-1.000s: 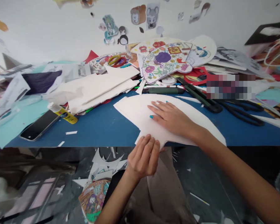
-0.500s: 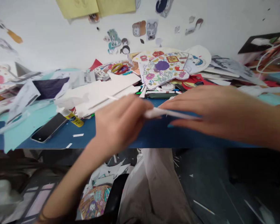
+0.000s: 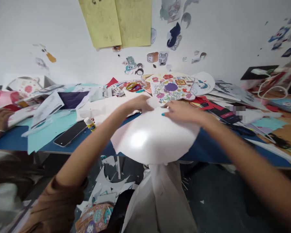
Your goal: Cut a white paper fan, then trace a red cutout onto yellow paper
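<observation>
A large, glossy white sheet with a rounded near edge (image 3: 155, 142) lies over the front of the blue table, bulging slightly and overhanging its edge. My left hand (image 3: 141, 103) grips its far side from the left, fingers curled at the edge. From the right, my right hand (image 3: 178, 110) pinches the same far side, a teal thumbnail showing on the sheet. The two hands are a short gap apart. Some fingertips are hidden behind the paper. Just past my hands stands a colourfully drawn card (image 3: 172, 86) with a purple spot.
A glue stick (image 3: 89, 124) and a black phone (image 3: 70, 133) lie left, near light-blue paper (image 3: 47, 136). Another person's hand (image 3: 0, 119) rests at the far left. Scissors with yellow and red handles (image 3: 133, 86) sit among papers. A dark phone (image 3: 223, 114) is on the right. Paper scraps (image 3: 111, 184) litter the floor.
The white sheet, seen nearly edge-on before, now lies face up and wide. Both hands have moved farther away to its far side. The view has shifted, showing more of the wall.
</observation>
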### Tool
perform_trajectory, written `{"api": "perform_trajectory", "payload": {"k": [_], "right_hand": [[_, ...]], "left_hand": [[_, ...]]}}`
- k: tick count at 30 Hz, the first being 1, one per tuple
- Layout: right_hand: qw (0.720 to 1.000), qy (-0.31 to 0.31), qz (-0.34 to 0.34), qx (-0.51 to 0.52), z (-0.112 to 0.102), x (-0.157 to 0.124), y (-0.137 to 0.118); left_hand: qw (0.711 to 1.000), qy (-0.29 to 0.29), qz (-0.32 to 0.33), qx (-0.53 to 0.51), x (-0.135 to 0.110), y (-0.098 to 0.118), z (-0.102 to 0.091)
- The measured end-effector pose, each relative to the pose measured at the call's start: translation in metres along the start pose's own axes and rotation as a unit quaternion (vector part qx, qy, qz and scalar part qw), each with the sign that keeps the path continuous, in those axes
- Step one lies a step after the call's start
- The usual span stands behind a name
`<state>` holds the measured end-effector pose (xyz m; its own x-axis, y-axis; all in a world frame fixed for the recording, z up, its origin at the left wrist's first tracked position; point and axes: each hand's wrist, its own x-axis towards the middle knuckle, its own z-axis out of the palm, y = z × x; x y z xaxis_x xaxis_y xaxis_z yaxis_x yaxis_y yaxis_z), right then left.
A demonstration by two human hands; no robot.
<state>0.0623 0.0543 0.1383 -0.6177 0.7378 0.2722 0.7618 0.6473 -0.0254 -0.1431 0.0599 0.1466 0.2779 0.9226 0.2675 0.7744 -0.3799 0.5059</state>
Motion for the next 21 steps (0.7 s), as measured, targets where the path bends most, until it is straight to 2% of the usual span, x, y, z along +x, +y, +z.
{"api": "perform_trajectory", "payload": {"k": [1, 3, 6, 12, 17, 21], "right_hand": [[1.000, -0.002, 0.006, 0.002, 0.024, -0.009, -0.007], [1.000, -0.022, -0.001, 0.022, 0.061, -0.027, -0.022], [0.997, -0.061, -0.019, 0.050, 0.090, -0.041, -0.032], [0.993, -0.085, -0.021, 0.080, 0.096, -0.039, -0.024], [0.993, -0.088, 0.015, 0.078, 0.098, -0.039, -0.027], [0.992, -0.092, 0.042, 0.071, 0.098, -0.037, -0.028]], "left_hand": [[0.999, -0.027, -0.024, 0.000, -0.003, -0.011, 0.017], [0.999, -0.027, -0.045, 0.011, -0.010, -0.027, 0.045], [0.999, 0.001, -0.034, 0.042, -0.021, -0.038, 0.069], [0.993, 0.020, -0.014, 0.113, -0.025, -0.044, 0.087], [0.991, 0.031, -0.004, 0.129, -0.019, -0.042, 0.086], [0.996, 0.022, 0.020, 0.085, -0.019, -0.045, 0.083]]}}
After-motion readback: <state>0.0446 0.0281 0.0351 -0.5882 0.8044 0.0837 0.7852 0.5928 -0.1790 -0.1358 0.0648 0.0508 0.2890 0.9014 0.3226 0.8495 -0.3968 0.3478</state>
